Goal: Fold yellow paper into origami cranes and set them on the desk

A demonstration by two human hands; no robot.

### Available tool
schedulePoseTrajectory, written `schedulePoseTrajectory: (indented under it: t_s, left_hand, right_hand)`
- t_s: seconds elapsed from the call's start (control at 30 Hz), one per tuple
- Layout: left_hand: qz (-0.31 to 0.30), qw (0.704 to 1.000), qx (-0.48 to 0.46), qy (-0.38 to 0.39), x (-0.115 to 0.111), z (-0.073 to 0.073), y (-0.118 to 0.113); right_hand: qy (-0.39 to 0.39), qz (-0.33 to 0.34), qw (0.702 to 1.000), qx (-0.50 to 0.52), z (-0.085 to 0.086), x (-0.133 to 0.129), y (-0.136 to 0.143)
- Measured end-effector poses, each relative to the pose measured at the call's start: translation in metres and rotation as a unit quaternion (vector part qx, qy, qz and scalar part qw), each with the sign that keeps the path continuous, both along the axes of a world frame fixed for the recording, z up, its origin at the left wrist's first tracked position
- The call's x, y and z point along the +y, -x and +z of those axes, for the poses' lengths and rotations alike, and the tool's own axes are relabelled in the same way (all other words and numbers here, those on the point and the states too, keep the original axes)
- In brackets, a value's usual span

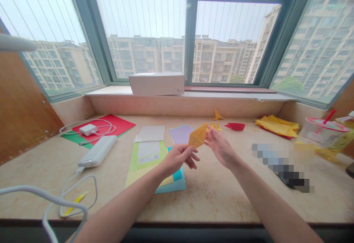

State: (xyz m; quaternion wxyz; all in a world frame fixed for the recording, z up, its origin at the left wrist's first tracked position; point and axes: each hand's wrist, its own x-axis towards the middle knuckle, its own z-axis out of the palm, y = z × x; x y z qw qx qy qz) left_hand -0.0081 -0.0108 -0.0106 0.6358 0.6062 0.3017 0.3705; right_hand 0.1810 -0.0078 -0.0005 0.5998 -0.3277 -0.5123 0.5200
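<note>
A folded piece of yellow origami paper (197, 136) is held up above the counter, roughly kite-shaped with a crease across it. My left hand (181, 156) pinches its lower end between thumb and fingers. At the upper right tip, the fingers of my right hand (219, 145) close on the paper. Just behind my right hand stand yellow folded paper figures (217, 114), partly hidden by the fingers. Beside them lies a small red folded paper shape (235, 126). Under my left forearm are sheets of coloured paper (138, 174) in green, yellow and blue.
A white power bank (97, 151) with cables and a charger (88, 129) lies at left, near red paper (121, 123). At right are stacked yellow papers (278, 125), a pixelated phone-like object (284, 169) and a plastic cup (318, 130). A white box (156, 84) sits on the sill.
</note>
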Motion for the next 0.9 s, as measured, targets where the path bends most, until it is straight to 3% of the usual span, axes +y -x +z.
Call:
schedulePoseTrajectory:
  t_s: [0.1,0.27,0.4,0.5,0.63,0.9]
  left_hand:
    - [0.025,1.0,-0.01,0.003,0.002,0.0,0.0]
    - [0.033,0.998,0.035,-0.035,0.003,-0.004,-0.001]
    - [0.112,0.985,0.042,-0.124,0.006,-0.002,0.001]
    - [0.155,0.98,0.016,-0.126,0.008,0.002,0.002]
    - [0.144,0.984,-0.013,-0.105,0.008,0.005,0.002]
    - [0.113,0.988,-0.072,-0.078,0.003,0.009,0.004]
  right_hand:
    - [-0.003,0.05,0.994,-0.099,0.0,-0.003,0.003]
    - [-0.011,-0.014,0.993,-0.115,-0.004,-0.002,0.007]
    - [0.003,0.003,0.991,-0.132,-0.007,-0.001,0.006]
    - [-0.009,-0.002,0.986,-0.169,-0.008,-0.003,0.007]
    - [-0.04,-0.044,0.978,-0.198,-0.007,-0.004,0.009]
    - [-0.058,-0.043,0.98,-0.185,-0.007,-0.003,0.008]
